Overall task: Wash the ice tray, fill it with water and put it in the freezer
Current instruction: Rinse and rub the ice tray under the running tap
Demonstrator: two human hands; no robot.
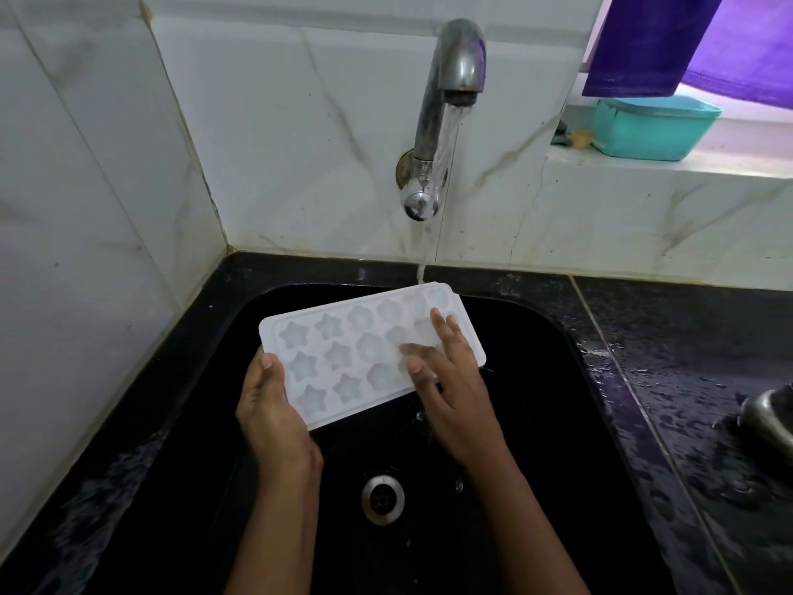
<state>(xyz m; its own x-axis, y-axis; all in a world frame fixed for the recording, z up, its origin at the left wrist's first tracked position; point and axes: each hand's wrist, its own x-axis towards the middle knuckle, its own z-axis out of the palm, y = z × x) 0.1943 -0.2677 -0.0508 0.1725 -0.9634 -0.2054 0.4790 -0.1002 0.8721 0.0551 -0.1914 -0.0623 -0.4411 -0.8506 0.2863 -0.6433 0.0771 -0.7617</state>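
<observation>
1 ice tray [356,333], w/ 3 rows of moulds. 6 star moulds [337,355] are visible, 2 per row; the other ones are rounder and some lie under fingers, so total no. I cannot tell. 2 hands: left hand [270,410], right hand [446,380]. 1 tap [455,66], 1 sink [549,423], 1 drain [382,498]. 1 teal tub [652,128], 1 purple cloth [661,40].

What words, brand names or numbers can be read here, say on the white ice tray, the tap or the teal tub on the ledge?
No text can be read anywhere.
The ice tray shows only star and flower moulds.
The tap is plain metal.
The teal tub and the purple cloth show no print.
</observation>
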